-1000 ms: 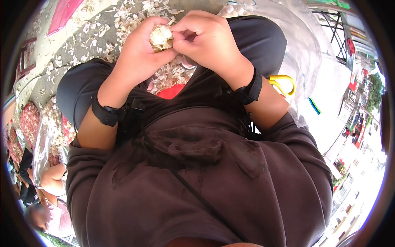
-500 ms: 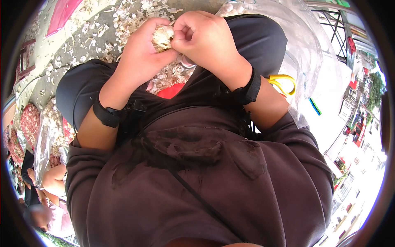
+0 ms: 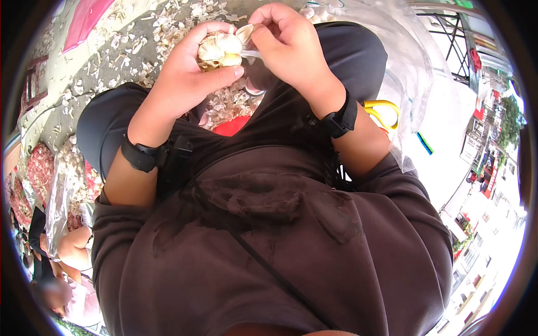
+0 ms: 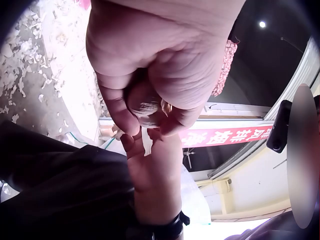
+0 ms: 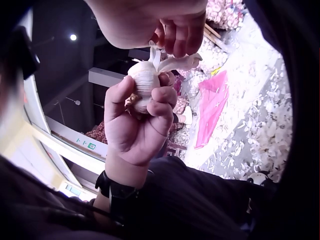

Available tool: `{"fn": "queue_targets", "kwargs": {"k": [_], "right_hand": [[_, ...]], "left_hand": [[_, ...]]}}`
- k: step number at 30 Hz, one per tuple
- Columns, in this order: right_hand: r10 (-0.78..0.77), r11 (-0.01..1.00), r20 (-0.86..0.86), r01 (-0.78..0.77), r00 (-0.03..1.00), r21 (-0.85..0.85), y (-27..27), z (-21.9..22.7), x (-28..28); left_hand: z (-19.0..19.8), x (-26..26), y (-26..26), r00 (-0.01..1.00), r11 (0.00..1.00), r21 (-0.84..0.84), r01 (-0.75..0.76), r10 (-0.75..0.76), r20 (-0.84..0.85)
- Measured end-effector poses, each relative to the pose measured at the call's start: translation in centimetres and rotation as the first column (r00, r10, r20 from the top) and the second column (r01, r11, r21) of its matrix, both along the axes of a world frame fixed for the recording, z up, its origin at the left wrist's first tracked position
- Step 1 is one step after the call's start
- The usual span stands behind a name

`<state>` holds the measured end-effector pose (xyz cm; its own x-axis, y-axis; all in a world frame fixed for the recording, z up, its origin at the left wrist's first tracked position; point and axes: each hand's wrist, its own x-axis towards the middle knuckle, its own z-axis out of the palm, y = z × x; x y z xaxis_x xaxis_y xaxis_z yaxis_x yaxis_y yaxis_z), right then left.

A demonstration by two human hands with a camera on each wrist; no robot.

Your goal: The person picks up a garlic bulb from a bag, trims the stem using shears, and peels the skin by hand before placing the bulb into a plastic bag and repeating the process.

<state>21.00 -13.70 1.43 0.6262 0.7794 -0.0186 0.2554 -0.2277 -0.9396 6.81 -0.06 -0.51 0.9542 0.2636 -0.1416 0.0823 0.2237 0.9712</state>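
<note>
My left hand (image 3: 193,75) grips a whitish garlic bulb (image 3: 216,50), thumb along one side and fingers round the other. In the right wrist view the bulb (image 5: 145,82) stands upright in those fingers, its outer layers split at the top. My right hand (image 3: 294,50) is just beside it, pinching a pale flap of garlic skin (image 3: 245,35) that stretches out from the bulb. Strips of the skin (image 5: 177,63) hang between the two hands. From the left wrist, part of the bulb (image 4: 145,102) is hidden by the palm.
Garlic skins (image 3: 168,33) litter the grey ground ahead, and more peelings (image 3: 224,106) lie between the legs above something red (image 3: 231,125). Clear plastic sheeting (image 3: 414,61) and a yellow curved handle (image 3: 384,110) are at the right. Filled sacks (image 3: 40,168) and another person (image 3: 78,297) are at the left.
The right hand has pulled away from the bulb, up and to the right, drawing a flap of skin loose. The left hand has shifted slightly left, still holding the bulb.
</note>
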Motion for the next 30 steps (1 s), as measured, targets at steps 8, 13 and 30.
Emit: {"fn": "queue_targets", "kwargs": {"k": [8,13,30], "right_hand": [[0.197,0.962,0.204,-0.229,0.959,0.146,0.7,-1.6,-0.8],[0.080,0.981,0.166,-0.107,0.983,0.163,0.9,-1.6,-0.9],[0.167,0.971,0.452,-0.225,0.876,0.079,1.1,-2.6,-0.7]], "left_hand": [[-0.2,0.1,0.0,0.997,0.989,-0.126,-0.072,0.072,0.000],[-0.5,0.0,0.1,0.999,0.978,-0.206,-0.009,-0.002,-0.052],[-2.3,0.3,0.1,0.979,0.976,0.099,-0.195,0.188,0.083]]}}
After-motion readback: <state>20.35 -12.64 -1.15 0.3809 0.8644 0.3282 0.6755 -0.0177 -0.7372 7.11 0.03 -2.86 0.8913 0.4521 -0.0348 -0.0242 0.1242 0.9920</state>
